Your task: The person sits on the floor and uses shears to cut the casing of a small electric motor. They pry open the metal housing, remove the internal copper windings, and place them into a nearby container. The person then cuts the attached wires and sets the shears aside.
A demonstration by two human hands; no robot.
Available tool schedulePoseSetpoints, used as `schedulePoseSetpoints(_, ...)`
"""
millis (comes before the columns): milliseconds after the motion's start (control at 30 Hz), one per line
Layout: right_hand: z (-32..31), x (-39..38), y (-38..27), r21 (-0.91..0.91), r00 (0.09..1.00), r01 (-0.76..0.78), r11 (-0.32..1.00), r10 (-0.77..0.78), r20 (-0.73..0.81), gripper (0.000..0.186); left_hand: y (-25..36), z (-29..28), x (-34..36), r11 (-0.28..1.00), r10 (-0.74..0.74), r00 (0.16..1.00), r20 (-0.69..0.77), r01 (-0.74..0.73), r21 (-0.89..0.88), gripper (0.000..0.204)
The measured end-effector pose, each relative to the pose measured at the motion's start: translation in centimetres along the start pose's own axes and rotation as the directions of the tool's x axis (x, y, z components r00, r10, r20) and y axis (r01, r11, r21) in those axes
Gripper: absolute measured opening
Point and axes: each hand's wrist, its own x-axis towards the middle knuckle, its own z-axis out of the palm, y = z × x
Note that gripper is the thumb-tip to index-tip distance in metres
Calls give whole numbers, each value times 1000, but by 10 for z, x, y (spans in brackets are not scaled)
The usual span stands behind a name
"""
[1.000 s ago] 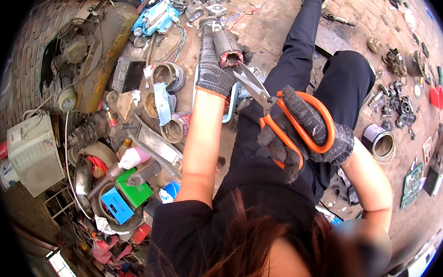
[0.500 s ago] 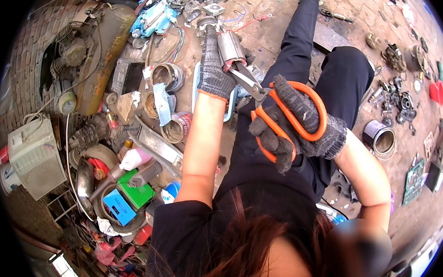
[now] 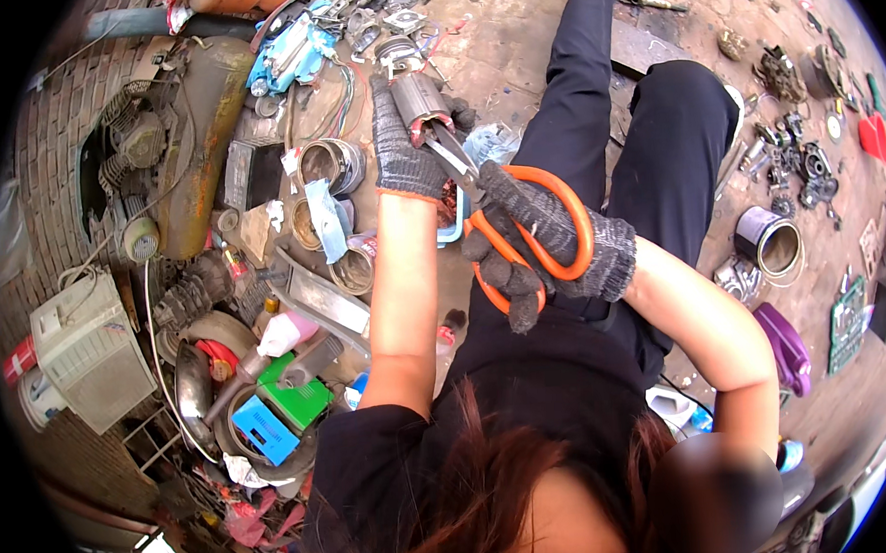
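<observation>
My left hand [image 3: 403, 143], in a grey knit glove with an orange cuff, is wrapped around a silver metal motor stator [image 3: 419, 100]. Reddish windings show at the stator's near end. Orange-handled scissors [image 3: 582, 231] are in my gloved right hand [image 3: 602, 260], its fingers through and around the loops. The narrow metal blades reach into the near end of the stator, where their tips are hidden. Partly behind my left wrist is a blue tray [image 3: 450, 235] with reddish bits in it.
Open cans [image 3: 332, 167] and a blue cloth [image 3: 326, 221] lie left of my left arm, near a rusty tank [image 3: 204, 119]. Loose metal parts [image 3: 813, 175] and another can [image 3: 768, 239] lie on the right. My outstretched legs [image 3: 679, 154] take up the middle.
The view has shifted a little. Both hands, the stator and the scissors now appear farther left, and the scissors' loops look closer together. A purple case has come into view at right.
</observation>
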Motion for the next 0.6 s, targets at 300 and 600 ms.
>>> schedulePoseSetpoints(300,-22,13,9,43,997,76,996,-77,20,43,4,-2,-2,998,55,988,-143,-55,9,61)
schedulePoseSetpoints(600,-20,4,7,-311,987,101,945,-134,-87,29,1,4,-5,992,74,979,-190,-53,115,54)
